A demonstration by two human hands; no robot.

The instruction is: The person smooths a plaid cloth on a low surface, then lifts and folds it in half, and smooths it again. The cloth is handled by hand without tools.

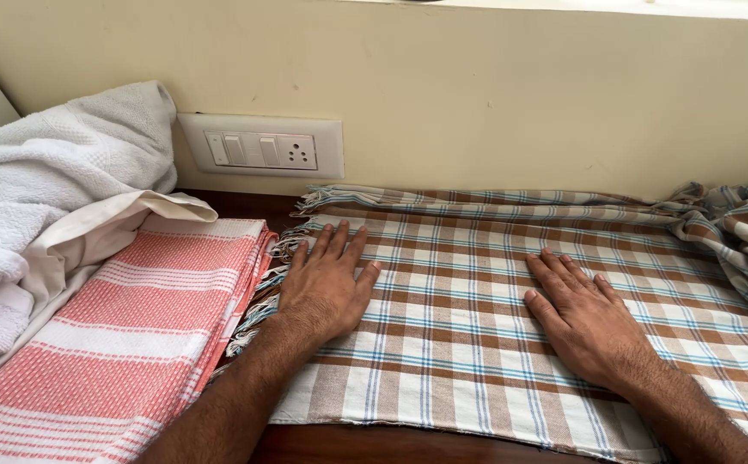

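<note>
A brown, white and blue checked cloth [468,352] lies spread flat on a dark wooden surface, with a fringe along its left edge. My left hand [326,283] rests palm down on its left part, fingers spread, close to the fringe. My right hand [584,314] presses flat on the cloth's right-hand part, fingers apart. Neither hand grips anything. The cloth's far right end [735,223] is bunched up against the wall.
A folded pink and white striped towel [133,335] lies to the left. A heap of white towels [39,189] sits beyond it at far left. A cream wall with a switch and socket plate [260,148] runs along the back. The dark wooden edge [391,445] shows in front.
</note>
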